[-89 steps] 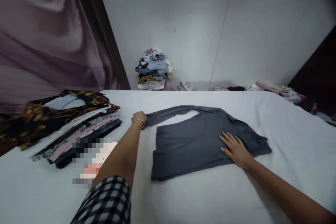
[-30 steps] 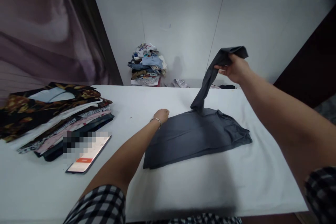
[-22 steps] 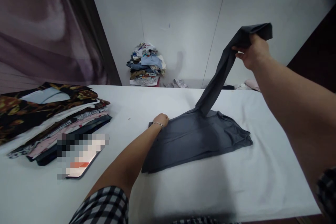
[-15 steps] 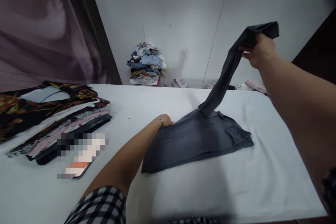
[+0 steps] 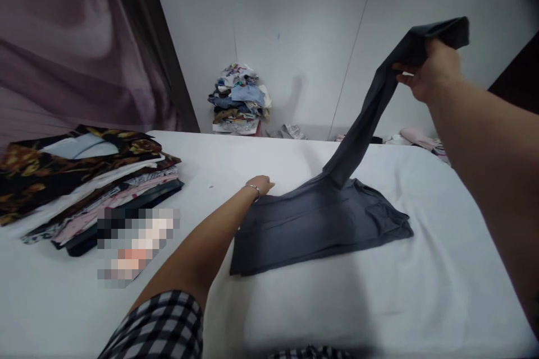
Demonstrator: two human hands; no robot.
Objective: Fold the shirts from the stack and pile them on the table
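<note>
A dark grey garment (image 5: 320,230) lies folded on the white-covered table (image 5: 295,314), with a long sleeve-like strip (image 5: 364,123) rising from its far edge. My right hand (image 5: 438,67) is closed around the upper end of this strip, well above the table, and the end flops over to the right. At the garment's far left corner is my left hand (image 5: 263,184), a bracelet (image 5: 255,192) on its wrist. Its fingers are curled and partly hidden; whether they pinch the cloth cannot be made out.
On the left is a stack of folded clothes (image 5: 118,196), a dark floral piece on top. A blurred-out object (image 5: 141,247) lies in front of it. Beyond the table, a tall clothes pile (image 5: 242,101) stands by the white wall (image 5: 303,22); more clothes (image 5: 415,137) are at right.
My right hand has drawn the strip a little higher and to the right. The left hand stays near the same corner, moved slightly up. The view has shifted a little.
</note>
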